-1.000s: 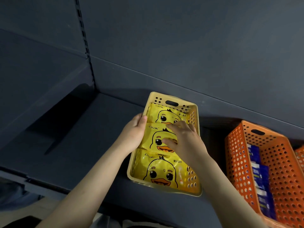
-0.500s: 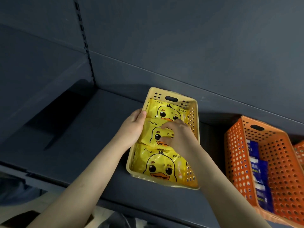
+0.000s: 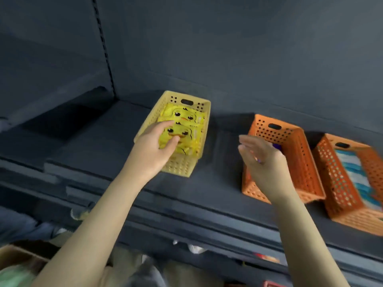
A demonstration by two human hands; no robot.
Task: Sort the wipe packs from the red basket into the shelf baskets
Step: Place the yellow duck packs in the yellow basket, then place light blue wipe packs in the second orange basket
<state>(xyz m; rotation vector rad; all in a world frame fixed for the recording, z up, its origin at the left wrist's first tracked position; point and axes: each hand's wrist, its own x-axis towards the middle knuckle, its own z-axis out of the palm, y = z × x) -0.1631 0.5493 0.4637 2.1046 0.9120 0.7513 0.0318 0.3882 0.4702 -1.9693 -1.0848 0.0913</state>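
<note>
A dark grey shelf (image 3: 207, 183) holds three perforated baskets in a row, backed by a dark panel (image 3: 228, 48) with a slotted upright (image 3: 103, 48) toward the left. The yellow basket (image 3: 180, 166) stands furthest left, its handle slot at the far end. Inside it lie yellow wipe packs printed with a cartoon duck face, overlapping one another from far to near: a far pack (image 3: 187, 117), a middle pack (image 3: 185, 132) and a near one (image 3: 187, 150) that is partly hidden. The left hand (image 3: 154, 145) reaches into this basket from the near left. Its forefinger and thumb are spread apart and rest on the face of the middle pack, not closed round it as far as the blur allows. To the right, well apart from the yellow basket, stands an orange basket (image 3: 298, 160), and just beside that a second orange basket (image 3: 329, 172) with blue and white packs (image 3: 352, 172) lying in it. The right hand (image 3: 262, 160) is in the air in front of the near left corner of the first orange basket, heavily blurred, with fingers straight and held together, palm turned leftward, and nothing visibly in it. A small purple patch shows past its fingers inside that basket, too blurred to identify.
</note>
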